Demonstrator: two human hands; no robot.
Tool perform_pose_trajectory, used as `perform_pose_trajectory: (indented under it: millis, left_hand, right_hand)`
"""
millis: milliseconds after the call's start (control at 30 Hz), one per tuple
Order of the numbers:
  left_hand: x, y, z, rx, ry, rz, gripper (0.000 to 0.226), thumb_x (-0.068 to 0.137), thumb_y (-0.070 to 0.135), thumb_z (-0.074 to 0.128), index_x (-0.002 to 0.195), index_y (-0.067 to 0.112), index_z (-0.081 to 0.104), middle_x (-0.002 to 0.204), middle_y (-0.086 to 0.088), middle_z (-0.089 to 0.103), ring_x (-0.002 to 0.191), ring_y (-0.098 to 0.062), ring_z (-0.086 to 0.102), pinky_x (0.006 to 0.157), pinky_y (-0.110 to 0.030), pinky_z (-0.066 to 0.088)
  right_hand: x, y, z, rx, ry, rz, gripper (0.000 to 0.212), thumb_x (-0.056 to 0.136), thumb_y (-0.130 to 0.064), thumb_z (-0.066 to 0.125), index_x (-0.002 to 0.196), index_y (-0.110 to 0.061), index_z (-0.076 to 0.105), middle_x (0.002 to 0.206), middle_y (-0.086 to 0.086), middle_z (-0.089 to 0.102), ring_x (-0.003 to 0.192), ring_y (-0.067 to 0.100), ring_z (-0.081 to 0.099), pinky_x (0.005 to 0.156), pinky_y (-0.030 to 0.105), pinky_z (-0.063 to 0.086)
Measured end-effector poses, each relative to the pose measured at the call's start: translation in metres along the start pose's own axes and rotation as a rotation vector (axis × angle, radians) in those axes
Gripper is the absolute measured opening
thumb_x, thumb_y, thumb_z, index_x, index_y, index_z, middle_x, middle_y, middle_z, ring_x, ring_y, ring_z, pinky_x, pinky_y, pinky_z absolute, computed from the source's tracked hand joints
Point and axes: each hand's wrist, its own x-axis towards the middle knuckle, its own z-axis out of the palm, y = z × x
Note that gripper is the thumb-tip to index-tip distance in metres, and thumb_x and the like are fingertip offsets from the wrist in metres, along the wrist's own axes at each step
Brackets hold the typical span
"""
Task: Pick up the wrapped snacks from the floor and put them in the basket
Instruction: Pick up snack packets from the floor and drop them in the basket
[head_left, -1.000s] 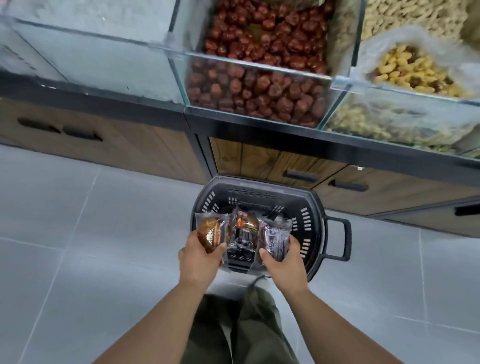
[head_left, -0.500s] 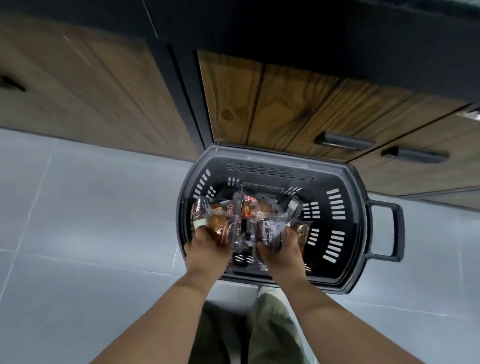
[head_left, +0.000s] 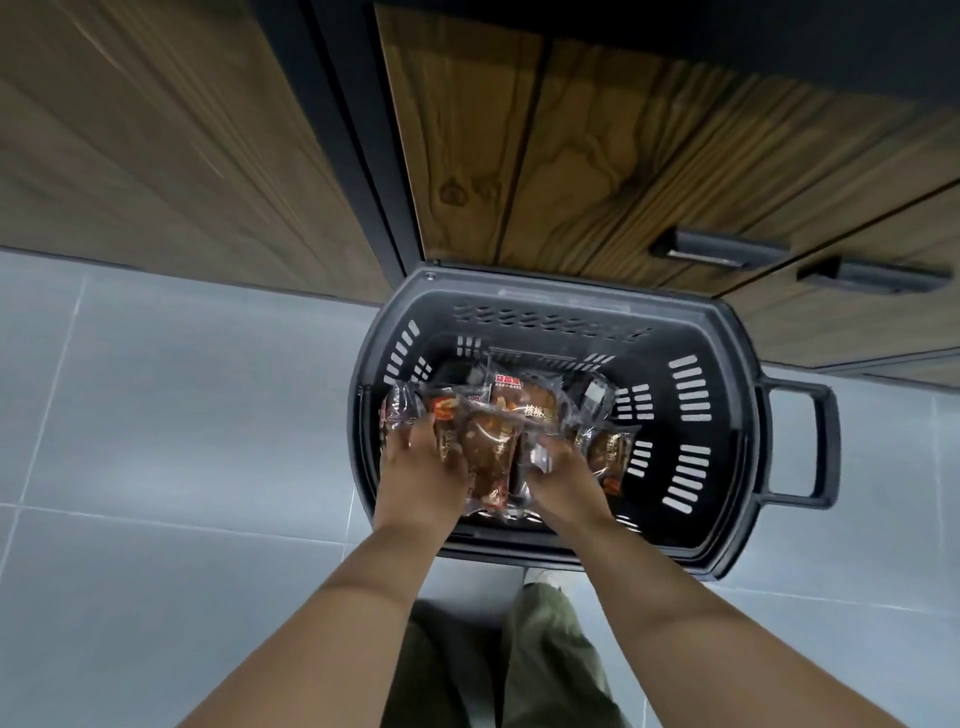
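Your left hand (head_left: 421, 470) and right hand (head_left: 563, 480) each grip wrapped snacks (head_left: 491, 457), held together low inside the basket (head_left: 727, 343). Another packet (head_left: 610, 452) lies in the basket beside your right hand; a cabinet (head_left: 597, 156) stands just behind the basket.

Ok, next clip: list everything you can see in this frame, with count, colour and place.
basket: one, dark grey, on the floor in front of the cabinet, side handle at right.
wrapped snacks: at least five, clear wrappers over brown contents, inside the basket, some held.
cabinet doors: several, brown wood in dark frames, behind the basket.
door handles: two, dark grey, upper right.
floor: grey tiles, around the basket.
trousers: one pair, olive green, bottom centre.
shoe: one tip, pale, below the basket's near rim.
left hand: holds snacks, basket's left.
right hand: holds snacks, basket's centre.
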Motion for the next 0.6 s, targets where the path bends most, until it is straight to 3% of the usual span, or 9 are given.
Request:
perform_pose_trajectory:
  millis: [67,167,233,300,367,467,600]
  left_hand:
    - [-0.010,0.011,-0.019,-0.069,0.095,0.068,0.039,0.094,0.021,0.048,0.133,0.021,0.047,0.135,-0.009,0.042,0.120,-0.028,0.048,0.101,-0.036,0.040]
    - [-0.029,0.037,-0.053,-0.151,0.143,0.156,0.036,0.095,0.017,0.046,0.131,0.021,0.053,0.132,-0.004,0.047,0.112,-0.021,0.052,0.094,-0.023,0.037]
    - [-0.048,0.055,-0.081,-0.177,0.147,0.200,0.035,0.096,0.017,0.045,0.130,0.021,0.054,0.131,-0.002,0.050,0.109,-0.017,0.053,0.094,-0.021,0.037]
    - [-0.071,0.073,-0.111,-0.167,0.168,0.272,0.034,0.096,0.018,0.046,0.129,0.021,0.055,0.128,-0.002,0.054,0.113,-0.018,0.054,0.098,-0.023,0.038]
    - [-0.095,0.087,-0.140,-0.141,0.179,0.314,0.032,0.095,0.019,0.048,0.126,0.020,0.057,0.127,-0.002,0.056,0.114,-0.018,0.055,0.099,-0.021,0.037]
    - [-0.133,0.102,-0.184,-0.089,0.156,0.322,0.030,0.095,0.023,0.047,0.123,0.021,0.058,0.123,-0.001,0.058,0.107,-0.015,0.055,0.092,-0.023,0.038]
    - [-0.185,0.117,-0.236,-0.040,0.154,0.315,0.029,0.096,0.024,0.046,0.123,0.018,0.057,0.117,0.000,0.058,0.103,-0.015,0.053,0.084,-0.020,0.034]
  right_hand:
    - [-0.013,-0.014,-0.016,0.056,0.064,-0.014,0.040,0.096,-0.014,0.044,0.136,-0.019,0.047,0.134,0.003,0.050,0.071,0.007,0.059,0.043,0.005,0.035]
    - [-0.041,-0.040,-0.039,0.153,0.153,-0.114,0.032,0.095,-0.010,0.046,0.124,-0.018,0.058,0.115,0.000,0.063,0.090,0.013,0.065,0.055,0.004,0.037]
    - [-0.068,-0.062,-0.053,0.222,0.179,-0.156,0.030,0.094,-0.008,0.049,0.119,-0.020,0.060,0.114,-0.005,0.065,0.087,0.008,0.065,0.065,0.004,0.044]
    - [-0.099,-0.085,-0.068,0.267,0.188,-0.190,0.026,0.093,-0.011,0.052,0.115,-0.024,0.060,0.106,-0.010,0.064,0.092,0.013,0.065,0.080,0.017,0.051]
    - [-0.134,-0.106,-0.085,0.263,0.194,-0.243,0.025,0.093,-0.013,0.054,0.114,-0.024,0.061,0.107,-0.010,0.063,0.103,0.012,0.061,0.091,0.021,0.045]
    - [-0.187,-0.139,-0.110,0.162,0.166,-0.306,0.030,0.094,-0.019,0.054,0.124,-0.021,0.057,0.112,-0.010,0.059,0.104,0.007,0.054,0.086,0.018,0.037]
    - [-0.252,-0.174,-0.133,0.000,0.121,-0.340,0.038,0.096,-0.030,0.050,0.133,-0.022,0.049,0.129,-0.006,0.056,0.104,0.011,0.055,0.079,0.020,0.039]
